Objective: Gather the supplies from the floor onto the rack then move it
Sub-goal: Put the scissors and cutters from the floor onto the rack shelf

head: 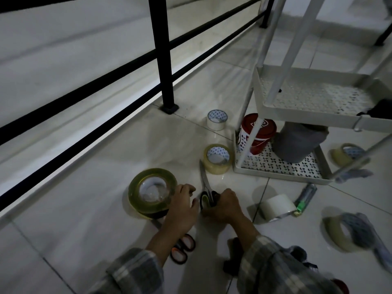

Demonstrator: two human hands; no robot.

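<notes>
A white rack [282, 171] with perforated shelves stands on the tiled floor at the right. My right hand [222, 205] is closed around the black handles of a pair of scissors [204, 177], whose blades point away from me. My left hand [182, 200] rests on the near side of a big roll of clear tape [151, 190], fingers bent against it. A second pair of scissors [183, 248] with orange-lined handles lies under my left forearm. Other tape rolls lie around: a clear tape roll [217, 159], a white tape roll [216, 119] and a white roll on its side [276, 205].
A red tub [257, 133] and a grey bundle [297, 141] sit on the rack's lowest shelf. A black railing post [164, 60] stands at the left by a drop. More tape rolls [343, 234] and a green-tipped cutter [304, 198] lie at the right.
</notes>
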